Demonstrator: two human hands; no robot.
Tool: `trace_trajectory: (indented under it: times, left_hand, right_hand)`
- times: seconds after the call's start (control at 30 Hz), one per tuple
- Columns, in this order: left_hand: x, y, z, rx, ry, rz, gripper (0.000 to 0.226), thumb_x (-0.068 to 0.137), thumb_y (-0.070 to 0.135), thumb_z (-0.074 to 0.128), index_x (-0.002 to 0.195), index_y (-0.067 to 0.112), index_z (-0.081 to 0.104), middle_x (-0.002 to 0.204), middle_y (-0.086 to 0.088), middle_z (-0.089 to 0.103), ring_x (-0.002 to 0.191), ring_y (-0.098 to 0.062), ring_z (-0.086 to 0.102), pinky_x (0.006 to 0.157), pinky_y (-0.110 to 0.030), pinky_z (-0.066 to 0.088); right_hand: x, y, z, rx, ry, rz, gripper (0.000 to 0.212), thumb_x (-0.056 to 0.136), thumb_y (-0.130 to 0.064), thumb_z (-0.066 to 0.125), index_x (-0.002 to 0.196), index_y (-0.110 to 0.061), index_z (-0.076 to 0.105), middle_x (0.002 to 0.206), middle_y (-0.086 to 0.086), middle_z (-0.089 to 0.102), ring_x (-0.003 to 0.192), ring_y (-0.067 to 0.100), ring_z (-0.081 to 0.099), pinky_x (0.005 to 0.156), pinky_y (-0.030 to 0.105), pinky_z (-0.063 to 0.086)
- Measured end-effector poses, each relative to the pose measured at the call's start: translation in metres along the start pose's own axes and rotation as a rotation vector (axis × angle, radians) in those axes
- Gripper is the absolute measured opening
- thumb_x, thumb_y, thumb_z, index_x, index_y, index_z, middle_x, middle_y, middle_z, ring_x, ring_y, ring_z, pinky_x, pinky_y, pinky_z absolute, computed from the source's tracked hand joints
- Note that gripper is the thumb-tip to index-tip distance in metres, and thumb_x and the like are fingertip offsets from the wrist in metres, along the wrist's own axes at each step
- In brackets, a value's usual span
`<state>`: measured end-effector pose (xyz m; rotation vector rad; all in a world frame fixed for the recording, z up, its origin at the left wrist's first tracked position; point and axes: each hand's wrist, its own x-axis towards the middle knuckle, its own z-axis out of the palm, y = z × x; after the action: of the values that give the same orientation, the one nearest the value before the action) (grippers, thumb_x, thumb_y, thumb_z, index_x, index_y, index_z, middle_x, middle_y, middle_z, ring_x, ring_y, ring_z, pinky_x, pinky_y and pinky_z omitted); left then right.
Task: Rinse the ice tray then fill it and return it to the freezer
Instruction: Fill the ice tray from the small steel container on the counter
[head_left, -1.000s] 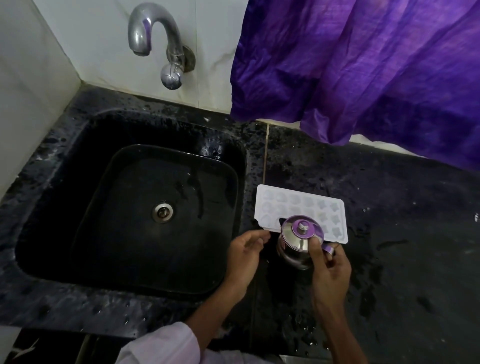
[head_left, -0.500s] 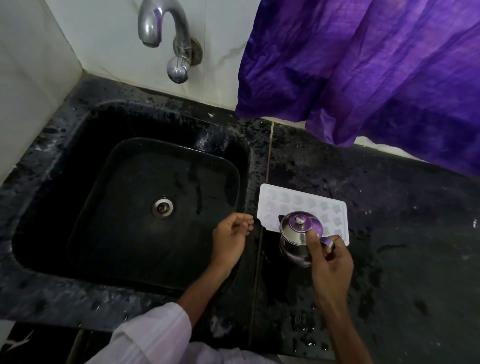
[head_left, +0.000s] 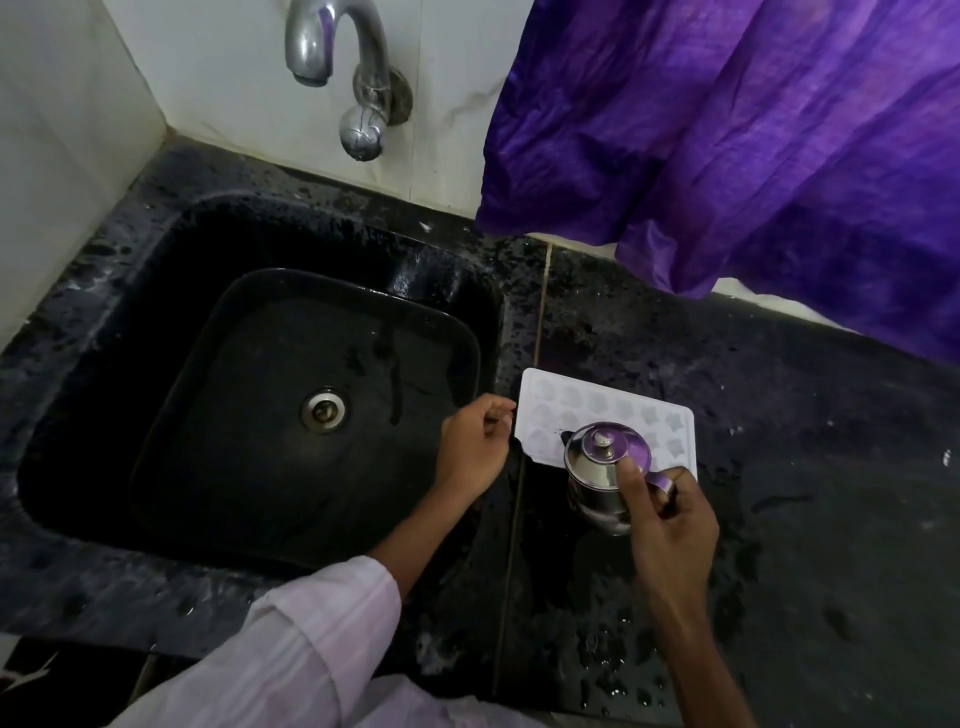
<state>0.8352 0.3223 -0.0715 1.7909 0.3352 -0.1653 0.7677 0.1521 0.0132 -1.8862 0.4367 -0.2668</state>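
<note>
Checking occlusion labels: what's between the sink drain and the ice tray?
Head view: the left hand, empty, over the sink edge, right beside the ice tray.

Ice tray (head_left: 566, 397): white, its rows of star and flower moulds showing pale grey-lilac. Pot (head_left: 589, 475): polished silver steel, with the lid tinted purple around a silver knob. Cloth (head_left: 753, 130): vivid purple, mottled with darker indigo and streaked lighter violet along the creases. Sink (head_left: 104, 364): glossy black, with a silver drain ring (head_left: 324, 410). Counter (head_left: 805, 493): black stone flecked with grey and white, with darker blotches in places and a thin tan seam (head_left: 537, 338) between slabs. Tap (head_left: 332, 47): chrome grey with a faint purple tint. Wall tiles (head_left: 218, 67): white with faint grey-brown veins. Sleeve (head_left: 311, 644): pale pinkish white with faint lengthwise stripes.
</note>
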Motion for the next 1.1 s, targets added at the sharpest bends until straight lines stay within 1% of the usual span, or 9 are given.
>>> trace_trajectory:
  times: [0.07, 0.13, 0.23, 0.3, 0.63, 0.8, 0.93, 1.03, 1.1]
  left_hand:
    - [0.003, 0.004, 0.001, 0.027, 0.002, 0.001, 0.021, 0.095, 0.009, 0.057, 0.110, 0.015, 0.071, 0.097, 0.001, 0.074, 0.086, -0.008, 0.068, 0.075, -0.006, 0.049]
    - [0.005, 0.006, 0.003, 0.045, -0.005, -0.004, 0.024, 0.095, 0.010, 0.058, 0.115, 0.015, 0.069, 0.098, 0.000, 0.074, 0.084, -0.008, 0.068, 0.073, -0.007, 0.050]
    - [0.007, 0.009, 0.005, 0.071, -0.023, -0.006, 0.025, 0.094, 0.011, 0.061, 0.117, 0.014, 0.068, 0.100, -0.002, 0.074, 0.080, -0.009, 0.067, 0.064, -0.002, 0.044]
    - [0.008, 0.010, 0.007, 0.070, -0.038, -0.008, 0.027, 0.092, 0.010, 0.063, 0.118, 0.013, 0.068, 0.101, -0.003, 0.075, 0.076, -0.006, 0.066, 0.060, -0.001, 0.044]
    - [0.008, 0.008, 0.007, 0.068, -0.051, -0.011, 0.032, 0.087, 0.000, 0.068, 0.116, 0.015, 0.067, 0.099, -0.003, 0.075, 0.071, 0.000, 0.064, 0.060, -0.002, 0.047]
    - [0.008, 0.007, 0.007, 0.066, -0.052, -0.017, 0.032, 0.087, 0.002, 0.069, 0.115, 0.017, 0.067, 0.098, -0.001, 0.075, 0.072, -0.003, 0.066, 0.061, -0.004, 0.048]
    - [0.008, 0.006, 0.007, 0.067, -0.054, -0.019, 0.032, 0.087, 0.003, 0.069, 0.115, 0.018, 0.068, 0.098, -0.001, 0.076, 0.072, -0.004, 0.067, 0.064, -0.006, 0.047]
    - [0.008, 0.005, 0.008, 0.068, -0.061, -0.028, 0.034, 0.088, 0.003, 0.069, 0.118, 0.018, 0.067, 0.098, -0.001, 0.075, 0.072, -0.003, 0.066, 0.064, -0.005, 0.047]
    - [0.009, 0.005, 0.008, 0.063, -0.062, -0.031, 0.034, 0.088, 0.003, 0.069, 0.118, 0.018, 0.067, 0.097, -0.001, 0.075, 0.071, -0.003, 0.066, 0.064, -0.006, 0.047]
  right_hand:
    - [0.001, 0.001, -0.001, 0.006, -0.004, 0.004, 0.045, 0.090, -0.022, 0.071, 0.065, -0.014, 0.035, 0.062, -0.002, 0.028, 0.055, 0.006, 0.026, 0.051, 0.014, 0.030]
    - [0.001, 0.001, -0.002, 0.018, -0.006, 0.007, 0.045, 0.090, -0.023, 0.072, 0.065, -0.015, 0.035, 0.061, -0.004, 0.029, 0.055, 0.006, 0.027, 0.051, 0.013, 0.031]
    - [0.002, 0.001, -0.004, 0.021, -0.013, 0.004, 0.044, 0.090, -0.021, 0.071, 0.066, -0.012, 0.036, 0.062, 0.001, 0.029, 0.053, 0.005, 0.028, 0.050, 0.012, 0.033]
    - [0.002, -0.001, -0.006, 0.019, -0.018, -0.003, 0.044, 0.090, -0.021, 0.071, 0.066, -0.010, 0.036, 0.062, 0.003, 0.030, 0.052, 0.005, 0.029, 0.050, 0.011, 0.033]
    - [0.009, -0.008, -0.009, 0.029, -0.007, -0.004, 0.045, 0.088, -0.026, 0.071, 0.064, -0.014, 0.036, 0.061, 0.002, 0.031, 0.054, 0.008, 0.032, 0.051, 0.013, 0.036]
    - [0.014, -0.013, -0.008, 0.024, -0.014, -0.007, 0.045, 0.091, -0.020, 0.069, 0.067, 0.000, 0.036, 0.064, 0.012, 0.035, 0.053, 0.009, 0.046, 0.051, 0.017, 0.047]
    - [0.017, -0.017, -0.005, 0.006, -0.004, -0.004, 0.043, 0.094, -0.011, 0.066, 0.070, 0.009, 0.036, 0.067, 0.017, 0.039, 0.048, 0.002, 0.050, 0.048, 0.011, 0.047]
    - [0.021, -0.015, -0.004, -0.026, -0.013, -0.021, 0.044, 0.093, -0.017, 0.067, 0.069, 0.005, 0.038, 0.066, 0.018, 0.042, 0.052, 0.006, 0.050, 0.051, 0.016, 0.048]
    - [0.025, -0.012, -0.005, -0.052, -0.010, -0.021, 0.045, 0.092, -0.024, 0.068, 0.068, 0.000, 0.039, 0.066, 0.023, 0.043, 0.055, 0.018, 0.047, 0.054, 0.023, 0.047]
